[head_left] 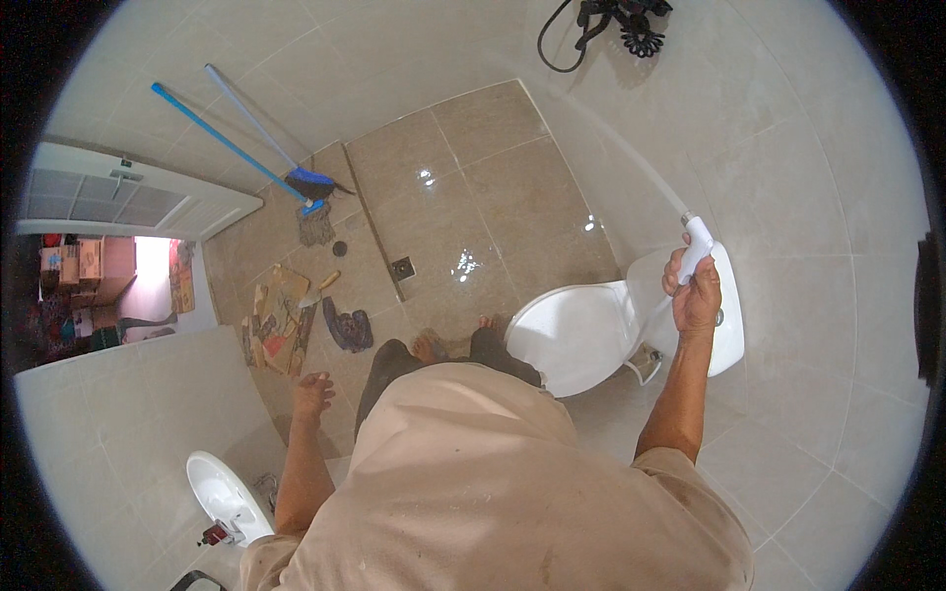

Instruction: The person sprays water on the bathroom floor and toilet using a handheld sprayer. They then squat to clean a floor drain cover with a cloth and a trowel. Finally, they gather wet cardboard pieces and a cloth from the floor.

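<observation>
Holding the white spray nozzle [698, 242] upright in my right grip [696, 295], fingers wrapped tight round its handle, I judge it light, hard plastic, slippery when wet. Just below it sits the toilet [581, 335]. My left grip [313, 394] hangs loose, holding nothing.

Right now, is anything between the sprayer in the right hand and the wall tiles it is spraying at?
Nothing visible. The right hand holds the white hand sprayer above the toilet, and its water jet runs unbroken up to the tiled wall. The black coiled cord hangs off to the side of the jet's path.
</observation>
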The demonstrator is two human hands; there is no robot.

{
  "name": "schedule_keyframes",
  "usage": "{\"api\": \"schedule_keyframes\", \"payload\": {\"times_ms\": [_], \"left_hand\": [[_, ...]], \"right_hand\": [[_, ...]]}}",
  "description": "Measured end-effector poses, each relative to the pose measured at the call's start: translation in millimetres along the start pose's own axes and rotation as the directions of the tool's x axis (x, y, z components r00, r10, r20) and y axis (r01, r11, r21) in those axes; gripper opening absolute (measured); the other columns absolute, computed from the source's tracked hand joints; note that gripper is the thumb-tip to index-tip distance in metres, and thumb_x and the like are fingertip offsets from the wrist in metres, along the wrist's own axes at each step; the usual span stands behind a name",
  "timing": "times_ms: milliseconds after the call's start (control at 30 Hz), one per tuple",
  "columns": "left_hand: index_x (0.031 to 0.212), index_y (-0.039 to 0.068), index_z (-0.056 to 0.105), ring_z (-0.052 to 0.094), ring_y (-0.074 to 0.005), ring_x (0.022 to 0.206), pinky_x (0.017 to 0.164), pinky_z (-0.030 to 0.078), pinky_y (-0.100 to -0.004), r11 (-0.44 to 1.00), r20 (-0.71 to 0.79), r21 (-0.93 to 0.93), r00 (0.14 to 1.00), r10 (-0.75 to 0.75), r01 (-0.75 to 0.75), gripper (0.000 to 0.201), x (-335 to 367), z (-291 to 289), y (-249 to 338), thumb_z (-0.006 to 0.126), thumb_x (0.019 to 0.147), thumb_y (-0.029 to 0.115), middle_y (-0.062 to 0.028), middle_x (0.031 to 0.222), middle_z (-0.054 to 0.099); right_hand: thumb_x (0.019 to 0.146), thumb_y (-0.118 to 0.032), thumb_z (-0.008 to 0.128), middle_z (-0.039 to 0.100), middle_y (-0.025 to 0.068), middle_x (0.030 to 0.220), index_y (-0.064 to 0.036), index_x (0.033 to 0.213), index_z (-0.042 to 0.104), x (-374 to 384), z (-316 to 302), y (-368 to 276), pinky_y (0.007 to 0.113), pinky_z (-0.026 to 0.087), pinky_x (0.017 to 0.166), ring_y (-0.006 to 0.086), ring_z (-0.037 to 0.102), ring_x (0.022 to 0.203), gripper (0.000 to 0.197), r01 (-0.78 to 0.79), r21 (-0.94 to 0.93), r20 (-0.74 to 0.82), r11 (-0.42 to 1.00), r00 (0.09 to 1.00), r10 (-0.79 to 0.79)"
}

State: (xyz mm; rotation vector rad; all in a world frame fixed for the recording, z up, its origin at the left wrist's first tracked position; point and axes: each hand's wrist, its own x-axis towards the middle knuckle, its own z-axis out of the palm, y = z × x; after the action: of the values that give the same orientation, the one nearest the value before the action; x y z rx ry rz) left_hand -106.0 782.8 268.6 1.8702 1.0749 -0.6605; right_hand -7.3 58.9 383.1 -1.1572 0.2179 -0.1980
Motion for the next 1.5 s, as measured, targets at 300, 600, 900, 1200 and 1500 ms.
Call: {"api": "schedule_keyframes", "payload": {"times_ms": [300,600,900,1200,1500], "left_hand": [[0.118,0.009,0.065,0.065,-0.0172,0.079,0.066,0.050,-0.0336,0.995,0.017,-0.068,0.997,0.077,-0.076,0.036,10,3,-7,0.068,0.097,0.037,-0.0046,0.099,0.070],[0.125,0.006,0.066,0.068,-0.0193,0.091,0.076,0.052,-0.0351,0.998,0.007,-0.047,0.999,0.038,-0.038,0.041,-6,6,1,0.066,0.097,0.036,-0.0092,0.110,0.072],[0.129,0.005,0.064,0.069,-0.0211,0.093,0.077,0.052,-0.0353,0.999,0.018,-0.040,0.999,0.030,-0.030,0.044,-5,5,-3,0.064,0.098,0.036,-0.0112,0.113,0.072],[0.128,0.005,0.065,0.067,-0.0199,0.089,0.074,0.051,-0.0335,0.998,0.012,-0.063,1.000,0.016,-0.015,0.041,-6,6,-3,0.064,0.098,0.032,-0.0092,0.109,0.072],[0.120,0.006,0.067,0.068,-0.0193,0.086,0.072,0.052,-0.0348,0.997,0.002,-0.073,1.000,0.029,-0.029,0.036,-6,1,-18,0.066,0.096,0.033,-0.0081,0.105,0.073]], "right_hand": [[0.102,-0.051,0.058,0.059,0.0046,0.082,-0.0016,0.138,0.052,7,-1,4,0.025,0.038,0.053,0.0115,0.052,0.064,0.061,-0.040,-0.066,-0.077,0.997,0.996,0.034],[0.100,-0.055,0.058,0.059,0.0024,0.079,-0.0026,0.138,0.053,13,0,4,0.025,0.036,0.054,0.0104,0.050,0.063,0.064,-0.069,-0.117,-0.103,0.991,0.993,0.057],[0.102,-0.051,0.056,0.060,0.0026,0.084,-0.0019,0.137,0.052,16,-6,1,0.025,0.038,0.056,0.0115,0.052,0.066,0.060,-0.142,-0.058,0.015,0.988,0.990,0.143],[0.103,-0.051,0.055,0.060,0.0046,0.088,0.0000,0.139,0.050,17,-5,5,0.027,0.038,0.058,0.0137,0.052,0.070,0.063,-0.200,0.009,0.052,0.980,0.979,0.199],[0.103,-0.054,0.051,0.056,0.0076,0.088,-0.0047,0.141,0.049,14,-19,12,0.028,0.039,0.053,0.0156,0.048,0.066,0.062,-0.153,0.291,0.140,0.944,0.983,0.116]]}}
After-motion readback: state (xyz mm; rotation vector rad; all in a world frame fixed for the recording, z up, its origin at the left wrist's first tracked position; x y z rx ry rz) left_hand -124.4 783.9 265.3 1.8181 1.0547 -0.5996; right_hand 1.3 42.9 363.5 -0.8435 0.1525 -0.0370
